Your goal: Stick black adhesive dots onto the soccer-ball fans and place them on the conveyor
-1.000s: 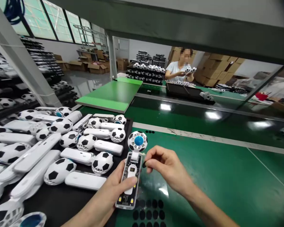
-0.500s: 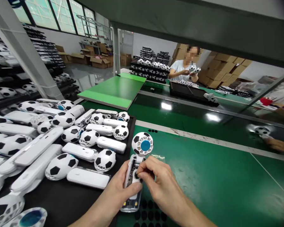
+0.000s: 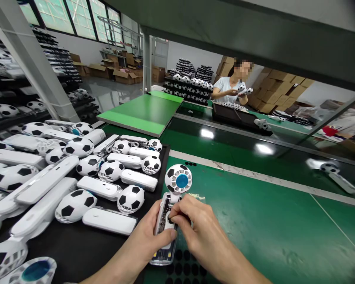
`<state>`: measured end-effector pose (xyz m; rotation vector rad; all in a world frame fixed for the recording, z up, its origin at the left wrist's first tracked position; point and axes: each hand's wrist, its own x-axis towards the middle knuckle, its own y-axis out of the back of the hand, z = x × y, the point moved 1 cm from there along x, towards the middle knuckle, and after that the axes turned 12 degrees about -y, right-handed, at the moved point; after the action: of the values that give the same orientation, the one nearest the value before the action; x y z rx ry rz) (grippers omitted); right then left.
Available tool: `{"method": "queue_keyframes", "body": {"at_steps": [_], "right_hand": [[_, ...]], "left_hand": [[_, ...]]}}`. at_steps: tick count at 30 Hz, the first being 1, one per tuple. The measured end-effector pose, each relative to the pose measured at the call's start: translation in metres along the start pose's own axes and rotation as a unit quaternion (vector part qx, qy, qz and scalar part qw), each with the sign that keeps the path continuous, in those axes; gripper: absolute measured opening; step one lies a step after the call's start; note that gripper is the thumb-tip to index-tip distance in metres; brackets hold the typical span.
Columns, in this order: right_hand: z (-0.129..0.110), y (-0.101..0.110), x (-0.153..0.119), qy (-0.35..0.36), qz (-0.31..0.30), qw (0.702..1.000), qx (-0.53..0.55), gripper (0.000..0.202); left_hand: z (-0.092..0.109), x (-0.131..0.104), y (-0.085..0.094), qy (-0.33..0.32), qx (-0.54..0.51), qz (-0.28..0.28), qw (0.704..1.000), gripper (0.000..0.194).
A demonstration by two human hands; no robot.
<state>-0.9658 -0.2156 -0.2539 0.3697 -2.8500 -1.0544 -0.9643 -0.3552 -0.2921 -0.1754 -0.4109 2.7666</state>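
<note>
A handheld fan (image 3: 178, 178) with a soccer-ball head and blue hub points away from me over the green bench. My left hand (image 3: 154, 232) grips its handle from the left, thumb across the front. The handle (image 3: 165, 252) is uncovered, showing a dark circuit board and a white ring inside clear plastic. At that ring, my right hand (image 3: 195, 221) pinches a small black disc (image 3: 169, 218), mostly covered by the fingertips. Near the handle's lower end, rows of black round pads (image 3: 187, 269) lie on the bench, partly behind my right wrist.
On my left, a black tray (image 3: 112, 252) bears many soccer-ball fans (image 3: 77, 206). A dark green conveyor belt (image 3: 233, 150) runs beyond the bench strip, with a fan (image 3: 329, 167) on it. A green board (image 3: 144, 114) lies behind. Across the belt a person (image 3: 229, 88) holds a fan.
My hands stay almost still at the fan's handle. On the belt at right, another person's hand has gone from view, and a fan there shows more fully.
</note>
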Motion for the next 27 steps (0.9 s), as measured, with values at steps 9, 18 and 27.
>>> {"method": "queue_keyframes", "body": {"at_steps": [9,18,27], "right_hand": [[0.003,-0.005,0.003,0.044,0.042,0.997,-0.05,0.017],[0.01,-0.016,0.0,0.176,0.133,0.974,-0.057,0.02],[0.017,-0.022,-0.005,0.198,0.14,0.97,0.023,0.039]], "left_hand": [[-0.002,0.001,0.002,-0.008,0.003,0.015,1.0,0.051],[-0.003,0.002,0.005,-0.016,-0.022,0.007,1.0,0.054],[0.002,-0.004,0.005,-0.019,-0.02,0.018,0.999,0.045]]}}
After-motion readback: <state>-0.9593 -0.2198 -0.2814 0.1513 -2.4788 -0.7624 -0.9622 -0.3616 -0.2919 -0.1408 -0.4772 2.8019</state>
